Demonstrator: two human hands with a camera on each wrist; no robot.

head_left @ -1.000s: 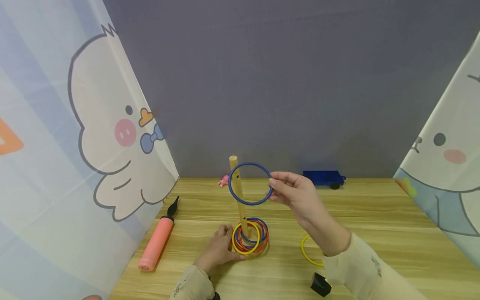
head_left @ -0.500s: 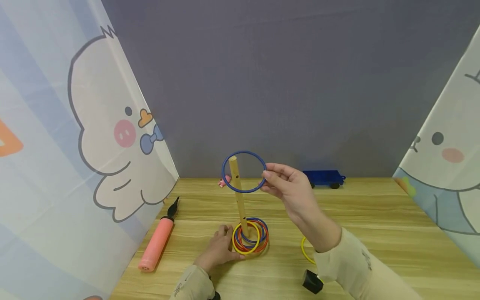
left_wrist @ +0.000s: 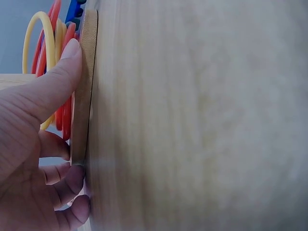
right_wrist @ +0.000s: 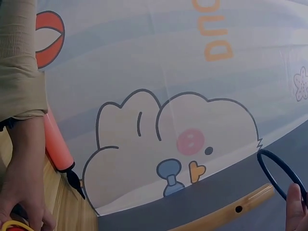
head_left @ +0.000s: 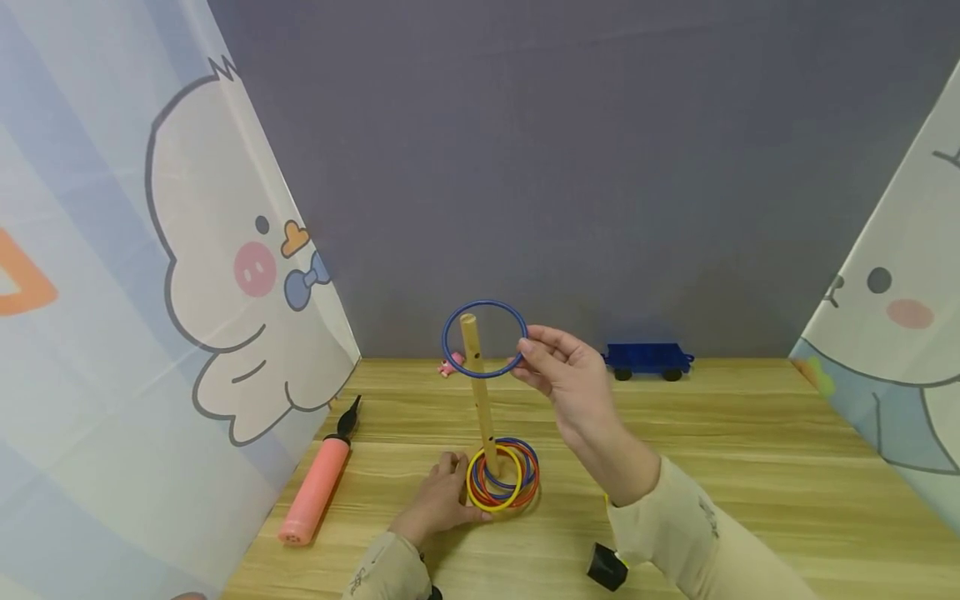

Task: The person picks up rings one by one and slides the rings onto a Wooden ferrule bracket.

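Observation:
An upright wooden peg [head_left: 477, 392] stands on a round wooden base [left_wrist: 89, 86] with several yellow, red and blue rings [head_left: 502, 477] stacked round its foot. My left hand [head_left: 438, 500] grips the base's edge, thumb [left_wrist: 57, 72] on top and fingers curled beneath. At the peg's top my right hand [head_left: 525, 354] pinches a blue ring [head_left: 483, 337] by its right side. The ring stands nearly upright and frames the peg's tip; whether it is round the peg I cannot tell. The right wrist view shows the blue ring [right_wrist: 281, 173] just past the peg's tip [right_wrist: 226, 214].
A pink hand pump [head_left: 311, 492] lies left of the peg, near a cartoon-printed curtain [head_left: 187, 292]. A blue toy wagon [head_left: 647, 358] and a small pink toy [head_left: 448, 365] sit by the grey back wall. Another curtain [head_left: 892, 350] closes the right side.
My right hand has lifted the blue ring up and slightly left, from halfway up the peg to its tip. The left hand has stayed on the base.

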